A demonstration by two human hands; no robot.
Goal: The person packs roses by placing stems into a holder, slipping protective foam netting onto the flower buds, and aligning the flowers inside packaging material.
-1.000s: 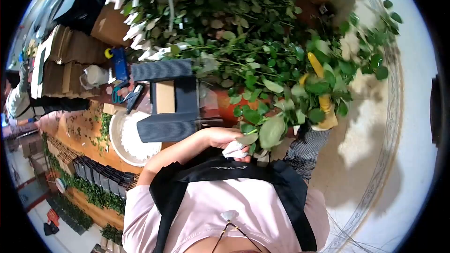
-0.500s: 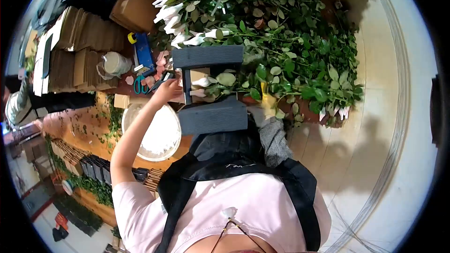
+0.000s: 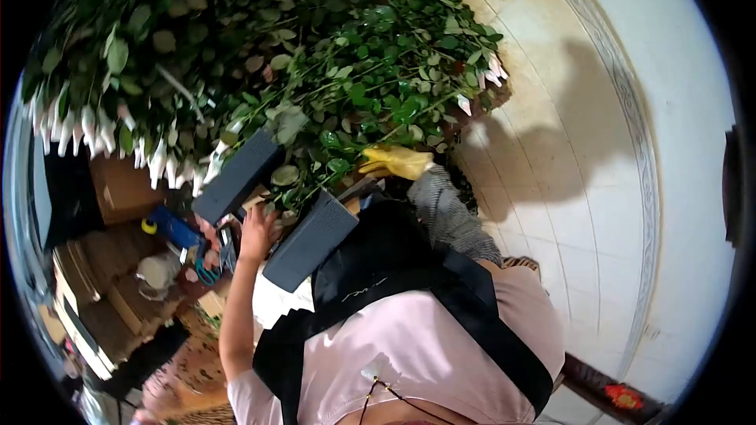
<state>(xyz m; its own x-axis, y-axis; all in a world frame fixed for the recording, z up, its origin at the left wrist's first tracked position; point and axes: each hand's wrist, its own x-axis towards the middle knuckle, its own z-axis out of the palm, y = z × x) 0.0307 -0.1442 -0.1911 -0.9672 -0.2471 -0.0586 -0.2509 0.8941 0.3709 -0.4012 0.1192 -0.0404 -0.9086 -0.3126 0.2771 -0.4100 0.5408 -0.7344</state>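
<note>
Two dark grey ribbed blocks, a left one and a right one, stand slantwise with a gap between them. Leafy rose stems lie in that gap. My bare left hand is at its lower left end, fingers stretched forward and slightly apart over the flower-head end; what lies under the fingertips is partly hidden. My right hand, in a yellow glove below a checked sleeve, rests by the stems at the other end. Its fingers point left and look stretched out among the leaves.
A big heap of roses with white-wrapped heads fills the far side. Left lie teal scissors, a blue tape dispenser, a white tub and cardboard stacks. A white basin sits below the blocks, partly hidden.
The whole view has turned, so the blocks now slant. My left hand has moved in to the end of the gap. My gloved hand now points left rather than upward.
</note>
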